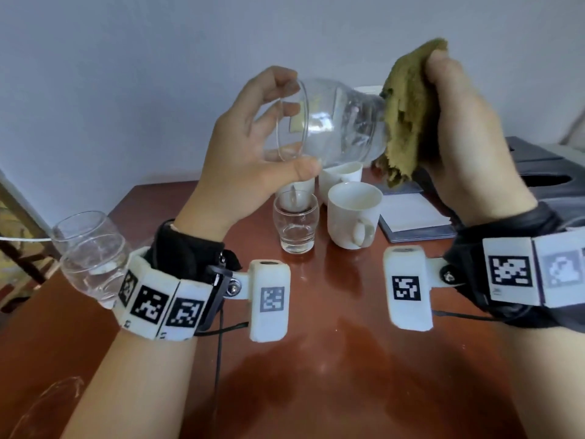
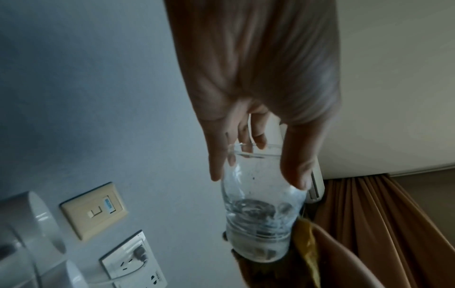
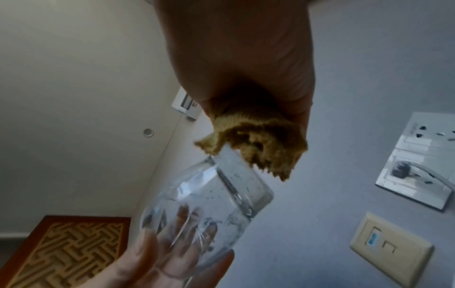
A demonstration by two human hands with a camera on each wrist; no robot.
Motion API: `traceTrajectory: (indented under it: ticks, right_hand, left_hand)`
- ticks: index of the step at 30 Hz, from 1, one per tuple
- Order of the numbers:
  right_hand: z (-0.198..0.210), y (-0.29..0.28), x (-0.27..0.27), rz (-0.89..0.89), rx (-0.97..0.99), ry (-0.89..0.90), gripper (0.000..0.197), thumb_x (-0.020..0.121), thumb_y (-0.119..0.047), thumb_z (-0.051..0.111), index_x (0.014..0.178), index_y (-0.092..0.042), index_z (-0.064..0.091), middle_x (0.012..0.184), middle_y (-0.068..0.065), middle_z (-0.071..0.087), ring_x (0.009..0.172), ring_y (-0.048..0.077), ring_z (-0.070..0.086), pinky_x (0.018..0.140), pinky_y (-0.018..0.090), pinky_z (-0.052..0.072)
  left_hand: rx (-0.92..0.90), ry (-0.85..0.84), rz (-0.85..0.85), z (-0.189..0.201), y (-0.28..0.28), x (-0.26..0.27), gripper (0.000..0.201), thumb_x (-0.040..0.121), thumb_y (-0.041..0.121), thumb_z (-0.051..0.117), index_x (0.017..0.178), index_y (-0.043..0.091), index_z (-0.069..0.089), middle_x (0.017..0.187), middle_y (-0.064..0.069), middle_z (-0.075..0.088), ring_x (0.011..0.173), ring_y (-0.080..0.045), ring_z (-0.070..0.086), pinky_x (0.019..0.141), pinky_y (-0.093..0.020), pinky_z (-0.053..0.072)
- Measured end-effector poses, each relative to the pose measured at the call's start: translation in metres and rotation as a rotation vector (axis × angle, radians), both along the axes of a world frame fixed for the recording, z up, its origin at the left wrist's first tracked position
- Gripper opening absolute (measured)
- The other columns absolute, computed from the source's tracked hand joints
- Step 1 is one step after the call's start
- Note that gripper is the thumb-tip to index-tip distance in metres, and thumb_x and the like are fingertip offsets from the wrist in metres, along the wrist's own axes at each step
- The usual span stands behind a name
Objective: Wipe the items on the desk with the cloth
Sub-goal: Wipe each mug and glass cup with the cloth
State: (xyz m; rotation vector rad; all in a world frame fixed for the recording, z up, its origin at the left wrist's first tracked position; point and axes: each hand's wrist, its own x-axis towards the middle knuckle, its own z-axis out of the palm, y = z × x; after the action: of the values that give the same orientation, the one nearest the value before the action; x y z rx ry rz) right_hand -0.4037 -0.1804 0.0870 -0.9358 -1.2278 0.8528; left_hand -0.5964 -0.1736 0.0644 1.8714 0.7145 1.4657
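The left hand grips the slick, breakable glass by its rim at nine o'clock while the right hand clutches the soft cloth against its base

Pale blue-grey wall behind a reddish wooden desk; wall sockets, a beige switch plate, brown curtains, possibly pleated.

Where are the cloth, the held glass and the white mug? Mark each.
cloth (image 1: pixel 408 115), head view, middle of the folded fabric.
held glass (image 1: pixel 335 122), head view, clear side wall.
white mug (image 1: pixel 351 223), head view, outer wall.
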Motion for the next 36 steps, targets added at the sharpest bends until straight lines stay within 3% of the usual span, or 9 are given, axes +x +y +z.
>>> traceTrajectory:
  ticks: [3, 6, 11, 17, 21, 25, 31, 33, 36]
  right_hand:
    - [-0.005, -0.002, -0.004, 0.006, 0.279, -0.207, 0.035, 0.089, -0.041, 0.044, 0.118, -0.023, 0.053, 0.105, -0.011, 0.061, 0.102, 0.01, 0.058, 0.101, 0.043, 0.044]
    - [-0.016, 0.0, -0.014, 0.032, 0.469, -0.619, 0.048, 0.092, -0.038, 0.044, 0.135, -0.016, 0.043, 0.134, -0.002, 0.049, 0.123, 0.008, 0.045, 0.109, 0.027, 0.033]
    - [-0.018, 0.008, -0.007, -0.062, 0.234, -0.569, 0.023, 0.098, -0.034, 0.044, 0.116, -0.023, 0.054, 0.092, -0.018, 0.058, 0.083, -0.009, 0.053, 0.077, 0.008, 0.039]
    - [-0.015, 0.011, 0.007, 0.02, 0.127, -0.344, 0.025, 0.088, -0.042, 0.046, 0.092, -0.022, 0.059, 0.085, -0.002, 0.062, 0.081, 0.014, 0.061, 0.079, 0.034, 0.048]
    - [-0.014, 0.003, 0.023, 0.317, 0.171, -0.366, 0.034, 0.086, -0.026, 0.062, 0.119, -0.02, 0.056, 0.1, -0.007, 0.064, 0.085, 0.008, 0.065, 0.069, 0.022, 0.052]
    - [-0.014, 0.004, 0.031, 0.353, 0.279, -0.522, 0.063, 0.075, -0.018, 0.074, 0.13, -0.019, 0.044, 0.123, -0.005, 0.055, 0.11, 0.007, 0.058, 0.091, 0.025, 0.049]
    - [-0.016, 0.004, 0.02, 0.152, 0.236, -0.503, 0.041, 0.078, -0.032, 0.071, 0.11, -0.008, 0.062, 0.095, 0.003, 0.068, 0.082, 0.008, 0.066, 0.071, 0.024, 0.054]
    - [-0.018, 0.007, 0.019, 0.014, 0.22, -0.45, 0.037, 0.083, -0.036, 0.06, 0.095, -0.002, 0.064, 0.082, 0.006, 0.068, 0.072, 0.013, 0.063, 0.068, 0.034, 0.053]
    - [-0.021, 0.012, 0.017, -0.078, 0.192, -0.399, 0.018, 0.086, -0.036, 0.056, 0.087, -0.02, 0.065, 0.079, -0.009, 0.068, 0.072, 0.007, 0.066, 0.078, 0.036, 0.056]
  left_hand:
    - [-0.047, -0.071, 0.071, -0.003, 0.002, 0.007, 0.071, 0.053, 0.014, 0.081, 0.116, 0.023, 0.05, 0.12, 0.003, 0.054, 0.106, -0.011, 0.059, 0.09, -0.033, 0.054]
    - [-0.113, -0.149, 0.105, -0.004, 0.002, 0.014, 0.065, 0.055, 0.002, 0.077, 0.112, 0.022, 0.053, 0.116, 0.004, 0.058, 0.102, -0.007, 0.062, 0.093, -0.047, 0.052]
    - [-0.156, -0.134, 0.12, -0.003, -0.001, 0.015, 0.058, 0.062, 0.007, 0.075, 0.114, 0.022, 0.054, 0.117, 0.005, 0.059, 0.1, -0.013, 0.063, 0.089, -0.049, 0.054]
    - [-0.208, -0.197, 0.05, -0.004, -0.004, 0.025, 0.062, 0.067, 0.009, 0.073, 0.125, 0.014, 0.052, 0.123, -0.003, 0.057, 0.11, -0.027, 0.063, 0.077, -0.04, 0.059]
    - [-0.269, -0.233, -0.026, -0.001, -0.004, 0.023, 0.059, 0.072, 0.01, 0.067, 0.129, 0.008, 0.052, 0.119, -0.003, 0.059, 0.104, -0.022, 0.066, 0.077, -0.043, 0.058]
    - [-0.342, -0.201, -0.083, 0.0, -0.003, 0.022, 0.026, 0.078, 0.019, 0.062, 0.103, 0.017, 0.067, 0.089, 0.009, 0.068, 0.086, -0.013, 0.066, 0.071, -0.038, 0.058]
    - [-0.465, -0.238, -0.074, -0.001, -0.005, 0.026, 0.005, 0.084, 0.018, 0.066, 0.084, 0.019, 0.071, 0.077, 0.008, 0.067, 0.078, -0.012, 0.063, 0.061, -0.032, 0.056]
    - [-0.487, -0.245, -0.041, -0.001, -0.006, 0.029, 0.031, 0.073, 0.023, 0.068, 0.103, 0.013, 0.068, 0.092, 0.004, 0.066, 0.084, -0.014, 0.062, 0.06, -0.032, 0.056]
    - [-0.491, -0.251, 0.009, -0.002, -0.009, 0.036, 0.072, 0.066, 0.026, 0.068, 0.132, 0.003, 0.053, 0.11, -0.001, 0.061, 0.085, -0.013, 0.062, 0.061, -0.032, 0.057]
